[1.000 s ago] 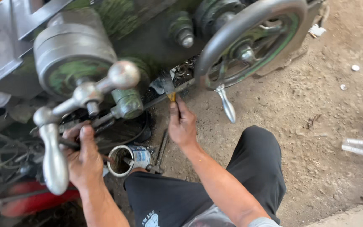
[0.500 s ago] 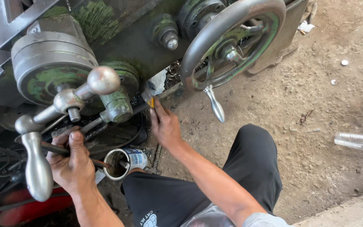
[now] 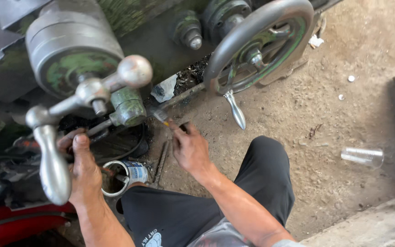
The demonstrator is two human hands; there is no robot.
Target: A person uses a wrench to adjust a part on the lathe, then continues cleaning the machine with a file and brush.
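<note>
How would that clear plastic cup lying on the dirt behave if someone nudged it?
The clear plastic cup lies on its side on the dirt floor, so it would probably roll, likely in a curve, since it seems to taper. It looks thin and empty, so probably very light and easy to crush. The rough dirt may stop it quickly.

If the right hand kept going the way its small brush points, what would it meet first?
Probably the horizontal rod under the machine, just past the small brush that the right hand holds; the crumpled rag lies close behind. Depth is uncertain.
</note>
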